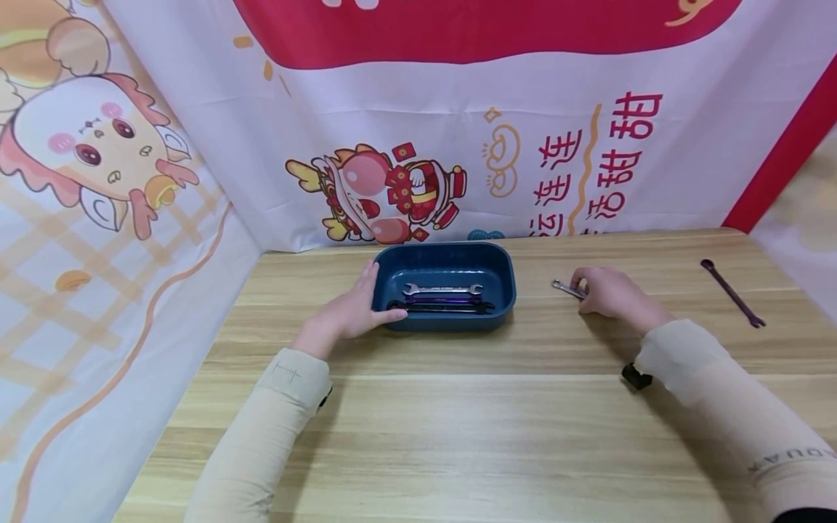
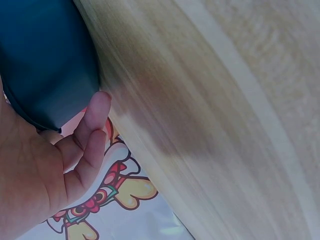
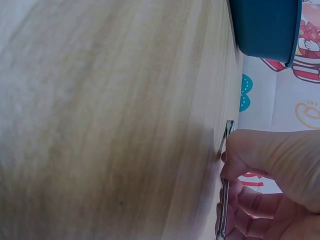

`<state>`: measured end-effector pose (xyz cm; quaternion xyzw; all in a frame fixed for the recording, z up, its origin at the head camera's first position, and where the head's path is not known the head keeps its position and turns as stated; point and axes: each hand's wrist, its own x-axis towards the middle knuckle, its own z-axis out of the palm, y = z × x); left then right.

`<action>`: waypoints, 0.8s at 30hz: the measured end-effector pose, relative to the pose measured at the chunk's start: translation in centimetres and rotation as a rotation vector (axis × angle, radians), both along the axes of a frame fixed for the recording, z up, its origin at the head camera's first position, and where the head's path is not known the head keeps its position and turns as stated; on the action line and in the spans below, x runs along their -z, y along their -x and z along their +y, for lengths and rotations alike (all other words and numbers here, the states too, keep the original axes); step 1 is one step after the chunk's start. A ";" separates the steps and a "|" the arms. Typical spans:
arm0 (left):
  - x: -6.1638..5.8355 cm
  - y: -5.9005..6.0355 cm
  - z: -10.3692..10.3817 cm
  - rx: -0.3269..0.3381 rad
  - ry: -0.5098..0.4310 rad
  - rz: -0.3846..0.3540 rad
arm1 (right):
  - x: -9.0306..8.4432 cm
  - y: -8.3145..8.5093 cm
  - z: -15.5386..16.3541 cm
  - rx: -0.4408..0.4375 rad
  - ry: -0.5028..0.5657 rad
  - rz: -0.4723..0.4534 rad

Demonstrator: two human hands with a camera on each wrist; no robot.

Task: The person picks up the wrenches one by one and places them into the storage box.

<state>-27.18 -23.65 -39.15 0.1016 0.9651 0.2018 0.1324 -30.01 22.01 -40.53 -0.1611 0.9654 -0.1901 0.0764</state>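
Observation:
My left hand [image 1: 349,309] grips the left end of a dark blue plastic bin [image 1: 451,322], its thumb at the front rim. In the left wrist view its fingers [image 2: 95,117] touch the bin's outer wall. Inside the bin lie a silver open-end wrench [image 1: 442,290], a purple wrench [image 1: 445,299] and a black wrench [image 1: 441,308]. Right of the bin, my right hand [image 1: 608,292] pinches a silver wrench [image 1: 567,289] low over the table. The right wrist view shows this wrench [image 3: 224,207] between thumb and fingers, partly covered by them.
Another dark wrench [image 1: 732,293] lies on the wooden table [image 1: 458,428] at the far right. A printed white cloth [image 1: 248,145] hangs behind the table and along its left side. The bin stands near the back edge.

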 end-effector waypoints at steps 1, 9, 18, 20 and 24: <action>0.0 -0.1 0.0 -0.002 -0.004 -0.001 | 0.0 0.0 0.0 -0.002 -0.002 0.002; -0.1 -0.2 0.1 -0.003 -0.012 -0.005 | -0.2 0.0 0.1 -0.002 -0.012 -0.004; -0.1 -0.2 0.1 -0.004 -0.015 -0.007 | -0.9 -0.2 0.0 0.025 0.006 -0.018; -0.1 -0.2 0.1 -0.005 -0.014 -0.008 | -1.1 -0.3 -0.1 0.022 0.008 -0.014; -0.2 -0.3 0.2 -0.007 -0.015 -0.009 | -1.6 -0.6 -0.3 0.010 0.026 -0.012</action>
